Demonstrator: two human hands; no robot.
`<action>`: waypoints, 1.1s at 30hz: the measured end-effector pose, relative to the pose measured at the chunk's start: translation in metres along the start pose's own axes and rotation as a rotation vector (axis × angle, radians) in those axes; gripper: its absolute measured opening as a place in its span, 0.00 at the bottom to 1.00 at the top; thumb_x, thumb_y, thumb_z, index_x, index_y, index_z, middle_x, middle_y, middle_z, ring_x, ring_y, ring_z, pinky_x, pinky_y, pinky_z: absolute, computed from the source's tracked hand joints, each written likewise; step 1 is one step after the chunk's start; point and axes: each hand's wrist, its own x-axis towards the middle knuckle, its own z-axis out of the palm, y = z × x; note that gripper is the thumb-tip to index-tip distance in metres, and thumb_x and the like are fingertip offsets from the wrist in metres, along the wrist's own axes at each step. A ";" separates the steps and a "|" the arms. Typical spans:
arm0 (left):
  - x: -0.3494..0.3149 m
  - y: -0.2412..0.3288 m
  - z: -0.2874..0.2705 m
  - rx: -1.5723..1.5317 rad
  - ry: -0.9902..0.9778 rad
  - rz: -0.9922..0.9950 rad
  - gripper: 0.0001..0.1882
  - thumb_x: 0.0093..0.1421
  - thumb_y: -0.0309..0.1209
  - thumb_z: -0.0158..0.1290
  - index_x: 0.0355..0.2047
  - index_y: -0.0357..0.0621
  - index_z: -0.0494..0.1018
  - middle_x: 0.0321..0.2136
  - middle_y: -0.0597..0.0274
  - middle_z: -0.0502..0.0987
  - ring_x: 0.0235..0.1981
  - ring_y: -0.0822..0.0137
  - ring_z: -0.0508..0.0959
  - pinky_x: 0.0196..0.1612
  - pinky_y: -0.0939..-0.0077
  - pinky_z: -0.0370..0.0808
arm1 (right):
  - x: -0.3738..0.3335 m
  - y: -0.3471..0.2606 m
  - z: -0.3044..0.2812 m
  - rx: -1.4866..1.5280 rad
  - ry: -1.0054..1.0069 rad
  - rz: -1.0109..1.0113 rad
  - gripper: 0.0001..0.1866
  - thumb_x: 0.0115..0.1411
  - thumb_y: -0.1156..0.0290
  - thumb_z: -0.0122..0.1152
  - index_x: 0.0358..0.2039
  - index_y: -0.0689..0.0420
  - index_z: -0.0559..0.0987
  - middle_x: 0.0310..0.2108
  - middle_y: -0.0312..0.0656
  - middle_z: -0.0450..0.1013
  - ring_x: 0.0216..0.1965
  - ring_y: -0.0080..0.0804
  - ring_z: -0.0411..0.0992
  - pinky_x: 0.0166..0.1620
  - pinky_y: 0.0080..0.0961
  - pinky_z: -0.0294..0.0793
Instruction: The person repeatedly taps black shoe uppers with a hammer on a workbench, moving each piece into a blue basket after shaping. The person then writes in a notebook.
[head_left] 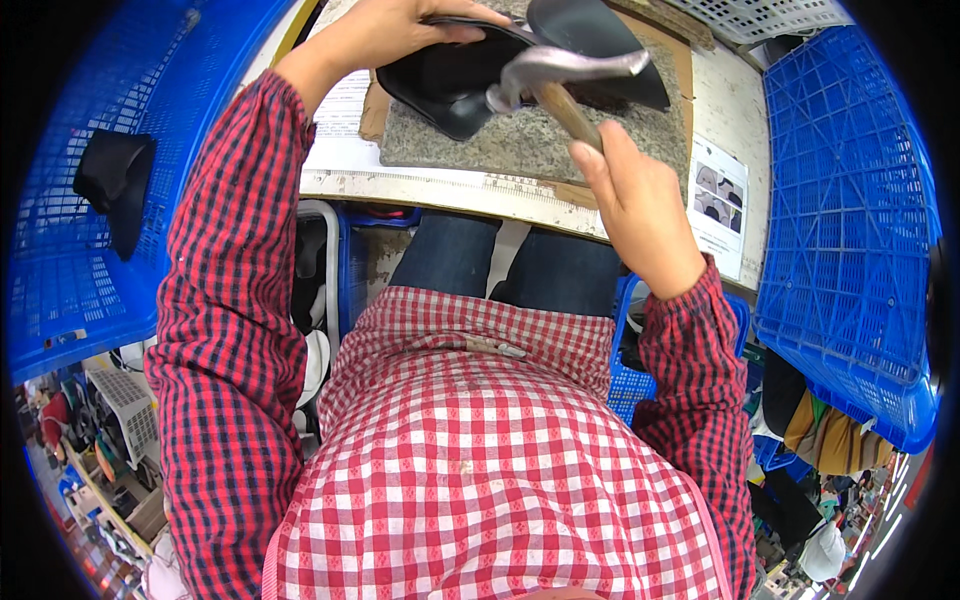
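Observation:
My left hand (410,25) is closed on the upper edge of a black leather shoe upper (440,90), with the thumb and fingers pinching its rim. The upper is curved and rests over a speckled grey stone slab (430,152); another part of the black leather rises at the right, behind the hammer. In my right hand (640,205) is a hammer (568,112), gripped by its wooden handle. Its shiny metal head is raised in front of the leather, overlapping it in view. I cannot tell whether the head touches the leather.
Blue plastic crates stand at the left (85,285) and right (850,210); a black leather piece (120,180) lies in the left one. A printed sheet (718,215) lies right of the slab. A ruler strip (430,188) runs along the table's near edge. A white basket (765,15) is at the back.

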 end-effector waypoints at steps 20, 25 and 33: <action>0.040 -0.011 -0.012 0.125 -0.066 0.026 0.20 0.69 0.42 0.55 0.54 0.43 0.79 0.46 0.43 0.83 0.46 0.47 0.81 0.53 0.60 0.75 | 0.068 -0.010 0.037 -0.139 -0.035 0.062 0.17 0.73 0.56 0.53 0.38 0.60 0.69 0.23 0.57 0.77 0.28 0.63 0.77 0.30 0.51 0.76; 0.031 -0.023 -0.018 0.116 -0.033 0.122 0.18 0.67 0.39 0.56 0.53 0.45 0.80 0.46 0.42 0.82 0.46 0.46 0.82 0.52 0.59 0.76 | 0.070 -0.002 0.040 -0.325 -0.184 0.185 0.18 0.72 0.57 0.54 0.39 0.61 0.69 0.25 0.60 0.77 0.31 0.66 0.76 0.33 0.55 0.75; -0.112 -0.030 0.054 0.569 0.419 -0.017 0.18 0.62 0.31 0.51 0.50 0.65 0.81 0.37 0.59 0.85 0.39 0.52 0.86 0.38 0.58 0.82 | 0.001 -0.026 0.101 -0.168 -0.237 0.309 0.19 0.74 0.59 0.52 0.48 0.66 0.74 0.28 0.62 0.75 0.28 0.58 0.76 0.33 0.49 0.71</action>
